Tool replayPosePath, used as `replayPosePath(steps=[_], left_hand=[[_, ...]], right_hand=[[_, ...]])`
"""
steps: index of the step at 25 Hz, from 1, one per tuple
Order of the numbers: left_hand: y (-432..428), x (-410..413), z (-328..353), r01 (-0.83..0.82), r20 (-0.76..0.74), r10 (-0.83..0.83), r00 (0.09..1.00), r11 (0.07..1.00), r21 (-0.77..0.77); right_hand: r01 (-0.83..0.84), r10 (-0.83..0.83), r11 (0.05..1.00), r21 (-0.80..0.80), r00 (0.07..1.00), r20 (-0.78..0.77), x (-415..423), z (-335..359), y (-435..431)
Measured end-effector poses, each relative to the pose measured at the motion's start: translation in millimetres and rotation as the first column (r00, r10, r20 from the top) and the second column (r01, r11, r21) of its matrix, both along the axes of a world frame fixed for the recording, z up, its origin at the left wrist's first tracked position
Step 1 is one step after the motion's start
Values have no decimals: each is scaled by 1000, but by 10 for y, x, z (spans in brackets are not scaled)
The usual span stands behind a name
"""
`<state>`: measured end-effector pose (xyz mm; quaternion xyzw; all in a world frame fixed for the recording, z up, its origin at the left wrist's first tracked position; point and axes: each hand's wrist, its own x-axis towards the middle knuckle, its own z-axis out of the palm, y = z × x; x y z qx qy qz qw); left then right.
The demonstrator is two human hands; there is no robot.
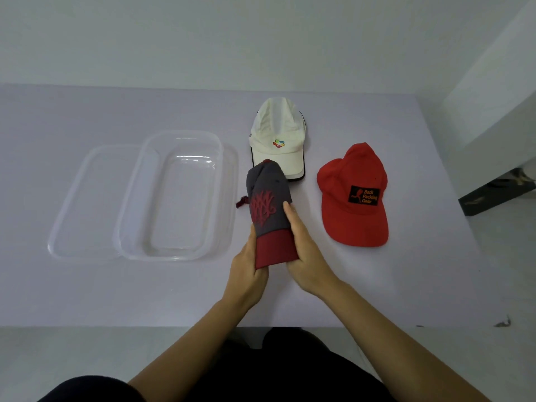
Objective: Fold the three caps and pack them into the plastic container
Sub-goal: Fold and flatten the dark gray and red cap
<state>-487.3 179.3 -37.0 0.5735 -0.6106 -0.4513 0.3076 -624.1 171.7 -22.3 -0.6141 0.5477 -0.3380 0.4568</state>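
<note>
A grey cap with a dark red brim and red embroidery (268,198) is squeezed narrow between both hands over the table's middle. My left hand (246,271) grips the brim from the left. My right hand (304,256) presses the cap's right side, fingers stretched along the crown. A white cap with a small coloured logo (278,134) lies flat just behind it. A red cap with a black patch (355,195) lies to the right. The clear plastic container (174,250) stands empty at the left.
The container's clear lid (72,227) lies under or beside its left side. The pale table (406,285) ends near my body at the front and at the right. A dark object (493,195) sits on the floor beyond the right edge.
</note>
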Motion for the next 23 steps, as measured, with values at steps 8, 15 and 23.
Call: replayPosePath(steps=[8,15,23], left_hand=[[-74,49,244,225,117,-210,971,966,-129],[39,-95,224,70,-238,-82,968,996,-57],[7,133,271,302,53,-297,953,939,-165]], right_hand=[[66,-71,990,-128,997,-36,-101,-135,136],[203,-179,977,-64,945,273,137,-171,250],[76,-62,969,-234,996,67,-76,-121,197]])
